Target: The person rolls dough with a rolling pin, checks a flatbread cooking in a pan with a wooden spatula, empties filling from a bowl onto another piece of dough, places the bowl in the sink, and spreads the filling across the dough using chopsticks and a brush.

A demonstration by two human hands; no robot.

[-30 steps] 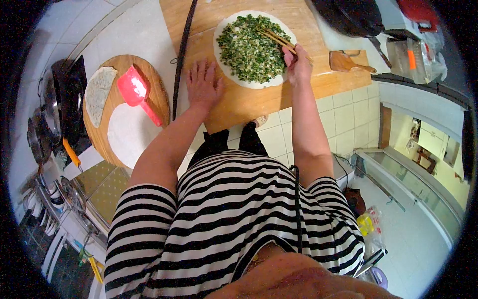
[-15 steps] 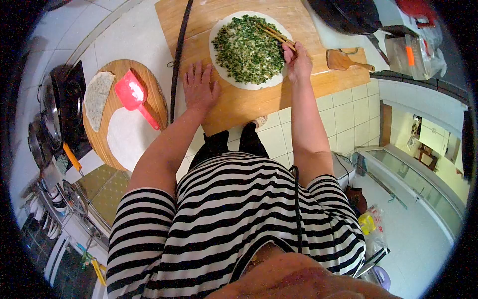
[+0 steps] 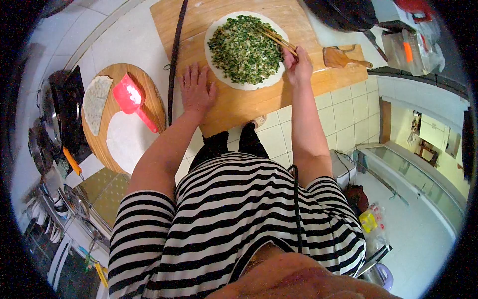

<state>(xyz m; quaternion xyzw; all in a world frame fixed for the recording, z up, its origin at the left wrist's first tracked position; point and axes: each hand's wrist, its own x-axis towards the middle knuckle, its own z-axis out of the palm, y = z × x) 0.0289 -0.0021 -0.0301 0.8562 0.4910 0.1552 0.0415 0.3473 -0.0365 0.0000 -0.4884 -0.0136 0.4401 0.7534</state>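
Observation:
A round sheet of dough (image 3: pixel 251 87) lies on the wooden board (image 3: pixel 239 110), covered almost to its rim with chopped green filling (image 3: pixel 245 52). My right hand (image 3: pixel 299 65) is closed round a pair of chopsticks (image 3: pixel 279 40), whose tips reach the filling's upper right part. To the left of the dough, my left hand (image 3: pixel 197 89) lies flat on the board with its fingers spread, holding nothing.
On a round wooden board (image 3: pixel 158 107) at left lie a folded filled flatbread (image 3: pixel 96 102), a pink scoop (image 3: pixel 128 92) and a plain dough round (image 3: pixel 124 144). A wooden spatula (image 3: pixel 336 57) rests at right, near a dark pan (image 3: pixel 343 17). A dark cord (image 3: pixel 175 60) crosses the left side.
The chopstick tips have shifted slightly over the filling, with my right hand staying at the dough's right edge. My left hand stays on the board. The whole view has shifted a little.

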